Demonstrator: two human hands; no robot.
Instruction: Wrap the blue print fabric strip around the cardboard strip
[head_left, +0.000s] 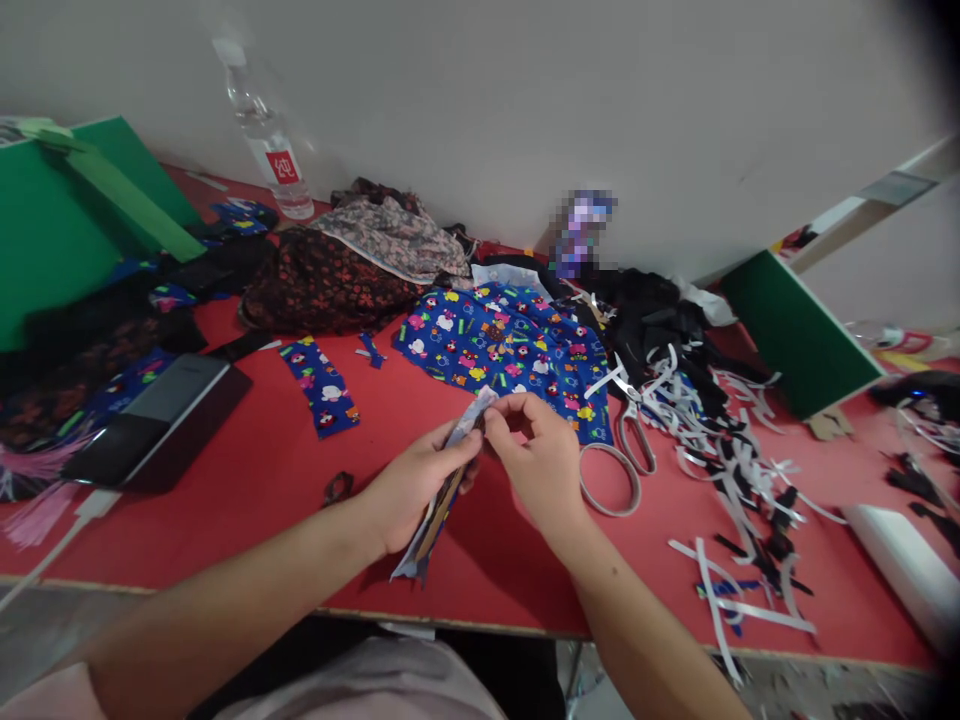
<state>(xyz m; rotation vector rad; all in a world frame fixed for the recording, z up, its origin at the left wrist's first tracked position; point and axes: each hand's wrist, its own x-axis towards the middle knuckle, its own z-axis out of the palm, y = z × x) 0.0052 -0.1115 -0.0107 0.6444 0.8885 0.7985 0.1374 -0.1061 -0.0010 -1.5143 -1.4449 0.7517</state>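
A narrow folded strip of fabric [433, 520] runs slantwise between my hands, its pale underside outward and a brown strip along its inside. My left hand [420, 485] is closed around its middle, thumb on top. At its upper end, my right hand [534, 455] pinches the edge between thumb and fingertips. Just beyond lies a blue printed cloth [495, 335] with colourful cartoon animals. A cut piece of the same print [321, 385] rests to the left. Scissors [631, 405] with grey handles lie right of my right hand, blades pointing away.
White and black scraps [739, 470] cover the right side. A water bottle [274, 155] and dark floral cloth [322, 280] stand or lie at the back. A black device with a cable [154, 420] is at left. Green panels [799, 330] flank the red table [277, 540].
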